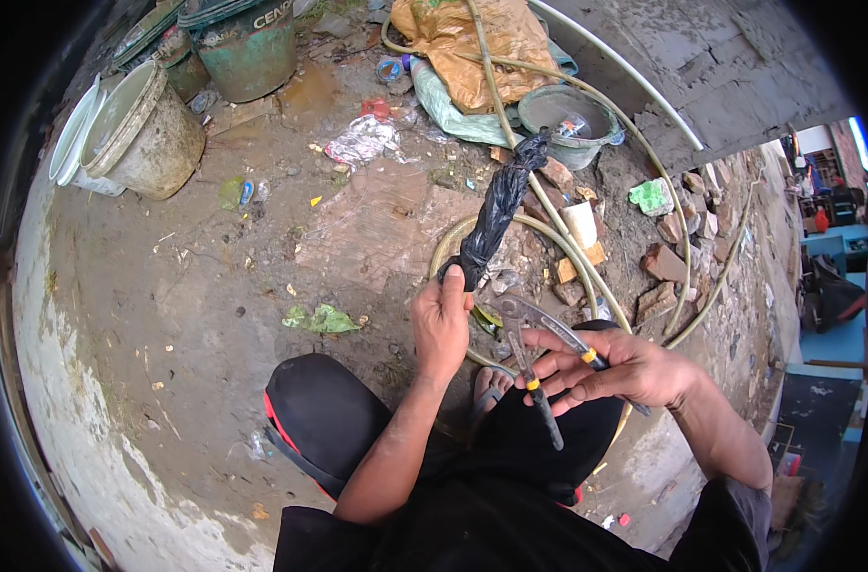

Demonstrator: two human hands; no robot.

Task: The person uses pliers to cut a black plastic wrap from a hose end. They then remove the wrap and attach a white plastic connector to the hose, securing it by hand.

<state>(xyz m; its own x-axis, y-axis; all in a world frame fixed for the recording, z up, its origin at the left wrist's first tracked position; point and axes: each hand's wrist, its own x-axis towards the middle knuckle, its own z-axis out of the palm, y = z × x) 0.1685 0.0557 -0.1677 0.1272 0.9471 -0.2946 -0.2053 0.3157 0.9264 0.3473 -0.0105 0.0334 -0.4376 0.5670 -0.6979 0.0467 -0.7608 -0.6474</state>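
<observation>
My left hand (442, 322) grips the lower end of a length of crumpled black plastic (491, 214), wrapped in a long bundle on a pale yellow hose and held upright at a slant. Just right of that, my right hand (610, 367) holds grey adjustable pliers (522, 315) with black and yellow handles spread apart, one under my fingers and one pointing down. The plier jaws are near the lower end of the wrap; whether they touch it I cannot tell. More of the hose (682, 257) loops over the ground behind and right of my hands.
Dirty buckets (144, 143) stand at upper left. A basin (569, 143), orange sack (472, 52) and litter lie at the back. Broken bricks (663, 265) line the right, below a concrete slab (682, 57) with a white pipe. My knees and sandalled foot are below my hands.
</observation>
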